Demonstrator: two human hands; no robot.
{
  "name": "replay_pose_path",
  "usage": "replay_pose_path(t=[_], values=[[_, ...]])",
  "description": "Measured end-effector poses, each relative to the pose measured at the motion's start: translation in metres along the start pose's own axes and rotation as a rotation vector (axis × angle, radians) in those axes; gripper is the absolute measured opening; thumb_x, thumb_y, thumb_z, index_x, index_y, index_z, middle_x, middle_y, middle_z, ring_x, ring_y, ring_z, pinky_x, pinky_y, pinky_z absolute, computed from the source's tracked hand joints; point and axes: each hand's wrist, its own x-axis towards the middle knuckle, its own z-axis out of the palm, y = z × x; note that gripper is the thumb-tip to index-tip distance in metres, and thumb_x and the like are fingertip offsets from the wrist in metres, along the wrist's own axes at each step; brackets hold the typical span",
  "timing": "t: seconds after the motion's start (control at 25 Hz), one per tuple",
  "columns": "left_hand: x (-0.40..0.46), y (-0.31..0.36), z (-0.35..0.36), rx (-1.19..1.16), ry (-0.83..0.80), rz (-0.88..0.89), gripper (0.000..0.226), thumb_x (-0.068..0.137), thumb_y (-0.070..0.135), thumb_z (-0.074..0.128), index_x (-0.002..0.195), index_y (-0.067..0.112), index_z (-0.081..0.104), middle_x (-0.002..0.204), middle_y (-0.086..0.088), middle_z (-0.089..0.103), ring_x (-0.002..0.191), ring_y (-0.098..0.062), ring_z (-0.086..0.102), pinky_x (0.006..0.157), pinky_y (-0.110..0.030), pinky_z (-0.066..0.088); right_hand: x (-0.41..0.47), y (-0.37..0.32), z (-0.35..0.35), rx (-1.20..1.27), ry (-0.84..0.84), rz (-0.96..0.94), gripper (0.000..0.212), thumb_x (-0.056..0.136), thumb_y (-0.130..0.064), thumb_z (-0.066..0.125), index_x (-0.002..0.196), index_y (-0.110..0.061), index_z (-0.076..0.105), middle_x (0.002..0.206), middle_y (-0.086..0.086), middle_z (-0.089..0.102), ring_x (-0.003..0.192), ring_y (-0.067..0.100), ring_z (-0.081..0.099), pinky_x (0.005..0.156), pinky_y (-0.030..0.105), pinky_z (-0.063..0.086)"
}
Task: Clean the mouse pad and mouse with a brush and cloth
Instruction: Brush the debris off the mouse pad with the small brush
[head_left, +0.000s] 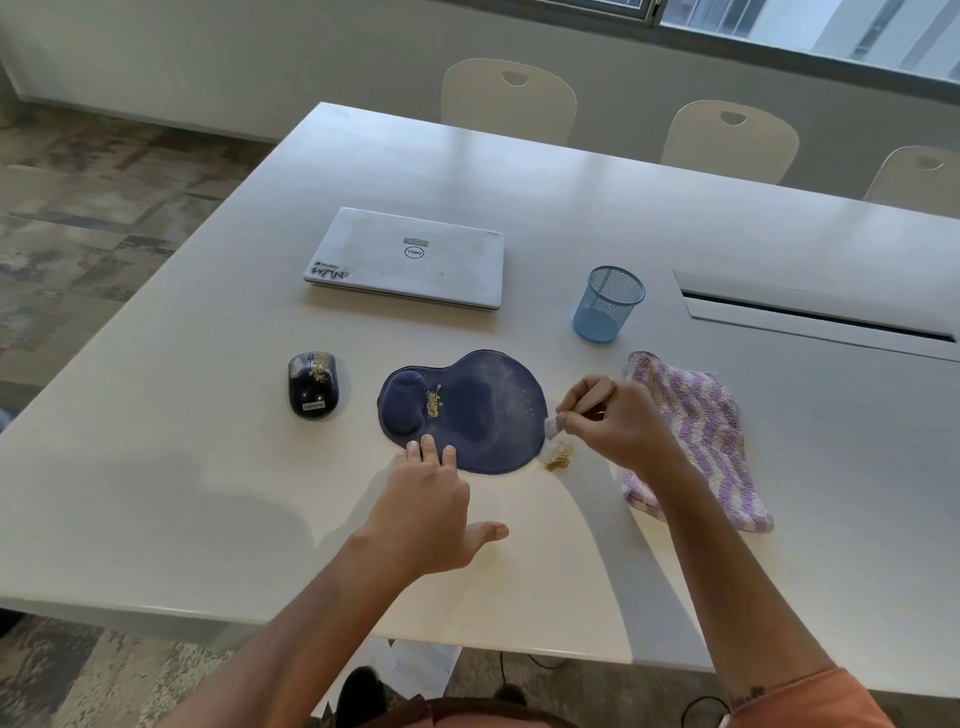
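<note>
A dark blue mouse pad (483, 410) with a wrist bump lies on the white table; a clump of tan crumbs sits near its middle-left. My left hand (431, 504) presses its fingertips flat on the pad's near edge. My right hand (610, 423) grips a small wooden-handled brush (576, 408), its bristles touching the pad's right edge. A small pile of tan crumbs (560, 458) lies on the table just off that edge. A black mouse (313, 384) with crumbs on its top stands left of the pad. The purple-and-white striped cloth (696, 431) lies to the right, partly under my right forearm.
A shut white laptop (410, 257) lies behind the pad. A blue mesh cup (608, 304) stands back right of it. A cable slot (815, 317) opens in the table (208, 467) at the right. Three pale chairs line the far side.
</note>
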Motion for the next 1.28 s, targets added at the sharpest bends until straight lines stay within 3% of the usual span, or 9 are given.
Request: replay_pose_path(t=[0.16,0.28,0.4,0.52,0.76,0.96,1.08,1.16,1.28], values=[[0.000,0.001,-0.002,0.001,0.000,0.002,0.111,0.093,0.086,0.031,0.162,0.000,0.018,0.168,-0.028,0.017,0.155,-0.047,0.021,0.126,-0.051,0.023,0.002,0.002,0.003,-0.019,-0.043,-0.017,0.016,0.081,-0.012,0.086,0.074,-0.022,0.075,0.076,-0.009,0.078,0.069,0.012,0.075,0.074,0.043,0.064],[-0.001,0.000,-0.003,-0.006,-0.007,0.001,0.111,0.093,0.085,0.031,0.162,0.000,0.018,0.168,-0.028,0.017,0.156,-0.046,0.020,0.127,-0.051,0.023,0.008,-0.001,0.002,0.033,-0.013,-0.010,0.014,0.082,-0.014,0.087,0.077,-0.022,0.076,0.076,-0.009,0.079,0.071,0.012,0.076,0.075,0.037,0.064],[-0.002,0.001,-0.005,-0.006,-0.008,0.000,0.111,0.093,0.085,0.031,0.163,0.000,0.018,0.168,-0.028,0.016,0.156,-0.046,0.020,0.127,-0.050,0.022,0.006,-0.010,0.007,0.015,-0.114,-0.049,0.015,0.084,-0.010,0.087,0.080,-0.019,0.077,0.077,-0.006,0.079,0.072,0.012,0.076,0.075,0.035,0.064],[-0.002,0.001,-0.005,-0.007,-0.008,0.005,0.109,0.094,0.084,0.031,0.163,0.000,0.019,0.168,-0.027,0.016,0.156,-0.046,0.019,0.128,-0.051,0.022,0.015,0.002,0.000,-0.078,-0.049,-0.015,0.017,0.083,-0.009,0.086,0.078,-0.021,0.074,0.072,-0.006,0.076,0.069,0.012,0.072,0.074,0.038,0.061],[-0.001,0.000,-0.004,-0.007,-0.012,0.005,0.110,0.093,0.085,0.030,0.163,0.001,0.018,0.168,-0.027,0.016,0.156,-0.046,0.019,0.128,-0.052,0.022,0.020,-0.012,0.013,0.015,-0.091,-0.079,0.016,0.085,0.003,0.082,0.083,-0.011,0.074,0.078,-0.001,0.079,0.068,0.000,0.075,0.067,0.012,0.053],[-0.002,0.001,-0.004,-0.012,-0.016,0.000,0.109,0.094,0.084,0.030,0.163,0.001,0.017,0.168,-0.028,0.015,0.156,-0.046,0.018,0.128,-0.052,0.020,0.038,-0.004,0.010,0.079,0.039,-0.007,0.017,0.085,-0.002,0.082,0.081,-0.016,0.074,0.071,-0.001,0.078,0.066,0.010,0.077,0.071,0.026,0.063],[-0.002,0.002,-0.006,-0.007,-0.023,-0.002,0.110,0.094,0.084,0.030,0.163,0.001,0.017,0.168,-0.028,0.014,0.156,-0.047,0.017,0.128,-0.052,0.020,0.036,-0.020,0.033,0.188,-0.080,-0.070,0.016,0.085,0.001,0.081,0.084,-0.014,0.075,0.079,0.002,0.080,0.076,0.016,0.080,0.076,0.033,0.066],[-0.001,0.002,-0.006,0.001,-0.025,-0.003,0.110,0.094,0.085,0.030,0.163,0.001,0.016,0.168,-0.028,0.014,0.157,-0.047,0.017,0.128,-0.052,0.020,0.042,-0.014,0.039,0.136,-0.070,-0.055,0.018,0.085,-0.001,0.079,0.082,-0.018,0.074,0.078,0.000,0.079,0.076,0.016,0.078,0.079,0.037,0.065],[-0.001,0.001,-0.005,0.003,-0.028,-0.001,0.109,0.094,0.084,0.028,0.163,0.001,0.017,0.169,-0.026,0.015,0.157,-0.046,0.016,0.128,-0.053,0.020,0.056,0.003,0.021,-0.015,0.058,0.046,0.018,0.086,-0.004,0.078,0.080,-0.020,0.072,0.073,-0.003,0.075,0.071,0.015,0.074,0.078,0.033,0.061]])
